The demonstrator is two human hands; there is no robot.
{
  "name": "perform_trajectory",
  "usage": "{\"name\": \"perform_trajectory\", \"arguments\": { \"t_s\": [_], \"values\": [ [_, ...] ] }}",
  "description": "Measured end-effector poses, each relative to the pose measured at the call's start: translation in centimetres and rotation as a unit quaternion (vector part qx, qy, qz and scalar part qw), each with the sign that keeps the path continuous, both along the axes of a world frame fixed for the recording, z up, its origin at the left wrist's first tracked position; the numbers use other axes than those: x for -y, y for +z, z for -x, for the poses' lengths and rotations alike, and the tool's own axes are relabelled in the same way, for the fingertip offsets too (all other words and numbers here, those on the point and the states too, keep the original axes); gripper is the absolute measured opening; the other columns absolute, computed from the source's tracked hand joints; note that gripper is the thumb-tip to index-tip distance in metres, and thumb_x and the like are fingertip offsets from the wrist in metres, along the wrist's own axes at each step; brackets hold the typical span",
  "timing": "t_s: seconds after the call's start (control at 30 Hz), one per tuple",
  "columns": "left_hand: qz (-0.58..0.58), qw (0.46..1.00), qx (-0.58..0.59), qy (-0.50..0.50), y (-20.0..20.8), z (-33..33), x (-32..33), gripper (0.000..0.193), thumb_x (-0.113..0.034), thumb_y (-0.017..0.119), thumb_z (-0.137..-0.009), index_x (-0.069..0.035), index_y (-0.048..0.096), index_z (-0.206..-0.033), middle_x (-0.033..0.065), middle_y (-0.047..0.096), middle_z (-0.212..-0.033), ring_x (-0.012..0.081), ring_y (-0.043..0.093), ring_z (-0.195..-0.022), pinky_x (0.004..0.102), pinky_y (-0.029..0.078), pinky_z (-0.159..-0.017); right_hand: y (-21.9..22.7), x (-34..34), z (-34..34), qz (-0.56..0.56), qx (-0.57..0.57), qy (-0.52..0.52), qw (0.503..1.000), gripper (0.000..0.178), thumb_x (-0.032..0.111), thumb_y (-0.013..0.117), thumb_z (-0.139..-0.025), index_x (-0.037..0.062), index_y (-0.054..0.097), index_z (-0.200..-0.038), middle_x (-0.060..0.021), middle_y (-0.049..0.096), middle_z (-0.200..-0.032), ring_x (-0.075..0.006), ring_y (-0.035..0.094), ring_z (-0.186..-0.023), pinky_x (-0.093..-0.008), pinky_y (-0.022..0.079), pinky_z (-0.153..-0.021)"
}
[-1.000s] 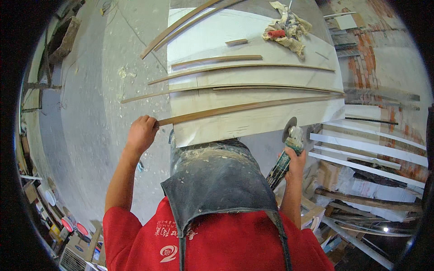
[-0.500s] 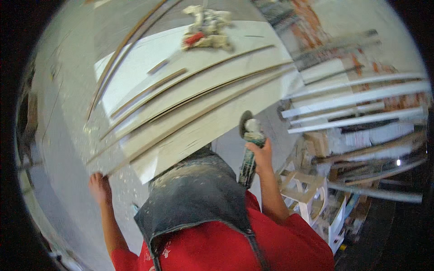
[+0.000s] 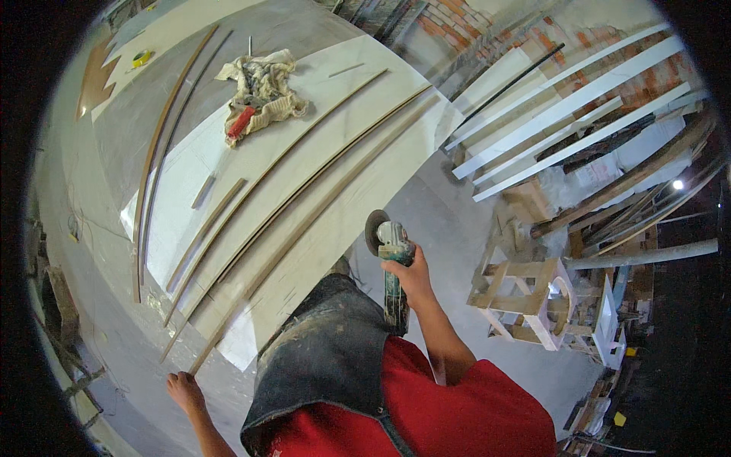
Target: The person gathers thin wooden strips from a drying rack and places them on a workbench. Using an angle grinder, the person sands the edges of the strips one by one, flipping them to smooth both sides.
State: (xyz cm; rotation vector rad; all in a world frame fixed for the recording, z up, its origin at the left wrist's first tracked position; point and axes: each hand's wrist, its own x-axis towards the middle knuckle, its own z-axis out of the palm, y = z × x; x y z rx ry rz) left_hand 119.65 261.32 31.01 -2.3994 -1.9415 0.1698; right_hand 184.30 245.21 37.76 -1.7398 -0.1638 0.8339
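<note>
My right hand (image 3: 411, 276) is wrapped round the body of a green and grey angle grinder (image 3: 393, 286). Its round disc (image 3: 375, 231) points away from me, beside the white board (image 3: 335, 209) and apart from it. At the lower left, my left hand (image 3: 185, 391) has its fingers closed at the near end of a long thin wooden strip (image 3: 228, 321). That strip lies across the board, closest to my body. Several more narrow strips lie roughly alongside it, among them a dark-edged one (image 3: 304, 185) and a short piece (image 3: 203, 191).
A crumpled cream cloth (image 3: 263, 87) with a red object (image 3: 241, 123) lies on the board's far part. Two long curved strips (image 3: 169, 145) lie left of it. At right stand white planks (image 3: 579, 110), a wooden stool-like frame (image 3: 525, 301) and stacked timber. Yellow tape (image 3: 142, 58) lies far left.
The whole view has turned, so board and strips now slant more steeply. My left hand stays at the strip's end, and the grinder remains in my right hand.
</note>
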Motion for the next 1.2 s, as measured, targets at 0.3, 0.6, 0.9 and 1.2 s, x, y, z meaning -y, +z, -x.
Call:
{"name": "perform_trajectory", "arguments": {
  "t_s": [0.3,0.6,0.9,1.2],
  "values": [
    [0.016,0.999,0.028,-0.007,-1.2,1.7,-0.1,0.009,-0.012,0.069,-0.086,-0.003,0.066,-0.087,0.0179,0.062,-0.094,0.0406,0.059,-0.094,0.0528,0.049,-0.08,1.6,-1.2,-1.4,0.095,0.054,-0.024,0.994,0.07,0.009,0.082,-0.077,0.0047,0.048,-0.138,-0.0117,0.064,-0.116,-0.0216,0.065,-0.099,-0.0396,0.057,-0.081],
    [0.104,0.993,0.021,0.05,2.9,-4.4,-2.4,0.027,-0.017,0.078,-0.081,-0.009,0.073,-0.106,0.0134,0.069,-0.104,0.0361,0.063,-0.105,0.0487,0.049,-0.092,0.8,-1.4,-3.9,0.034,-0.016,-0.008,0.999,0.088,0.01,0.082,-0.077,0.0053,0.035,-0.152,-0.0144,0.06,-0.122,-0.0295,0.065,-0.104,-0.0444,0.056,-0.081],
    [-0.037,0.984,0.166,-0.059,4.2,-20.1,-7.3,0.034,-0.014,0.073,-0.084,-0.01,0.064,-0.118,0.0131,0.064,-0.119,0.0358,0.055,-0.12,0.0481,0.043,-0.103,2.9,-3.3,-4.8,-0.002,0.011,-0.008,1.0,0.074,0.007,0.079,-0.08,0.0053,0.043,-0.145,-0.0154,0.062,-0.113,-0.0297,0.071,-0.082,-0.0427,0.061,-0.063],
    [0.037,0.975,0.209,0.068,1.8,-11.5,-8.3,0.025,-0.026,0.078,-0.087,-0.005,0.067,-0.095,0.0137,0.068,-0.097,0.0369,0.065,-0.095,0.0488,0.051,-0.084,4.2,-3.8,-4.9,-0.031,0.049,-0.016,0.998,0.058,0.004,0.074,-0.08,0.0043,0.05,-0.133,-0.0114,0.063,-0.106,-0.0238,0.069,-0.077,-0.0384,0.061,-0.063]
  ]
}}
